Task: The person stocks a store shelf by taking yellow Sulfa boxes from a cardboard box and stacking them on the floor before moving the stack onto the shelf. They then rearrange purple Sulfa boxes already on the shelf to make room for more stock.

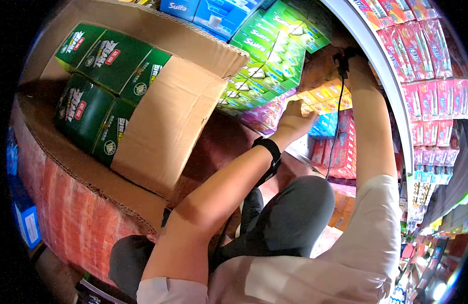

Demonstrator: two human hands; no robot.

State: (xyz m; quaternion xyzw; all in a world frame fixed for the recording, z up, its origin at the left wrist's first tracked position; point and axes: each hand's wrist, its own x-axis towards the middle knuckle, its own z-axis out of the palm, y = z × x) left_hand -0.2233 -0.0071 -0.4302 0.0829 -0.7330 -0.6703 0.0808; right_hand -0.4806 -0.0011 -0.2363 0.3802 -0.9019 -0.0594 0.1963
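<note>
My left hand (298,121), with a black band on the wrist, is closed at the left end of a yellow-orange pack of small boxes (325,97). Its fingertips are partly hidden. Reaching into shadow beside the shelf edge, my right hand (359,66) is dark, and its fingers cannot be made out. A small black object with a thin cable (340,63) is next to it. Green Sulfa packs (274,55) are stacked left of the yellow pack. Below it are blue packs (325,125) and red packs (340,152), with a purple pack (268,114) to its left.
A large open cardboard box (168,116) holds dark green cartons (100,91) at the left. Blue boxes (213,15) stand at the top. A white curved shelf edge (396,86) runs down the right, with pink hanging packs (421,50) beyond. My bent knee (300,213) is below my hands.
</note>
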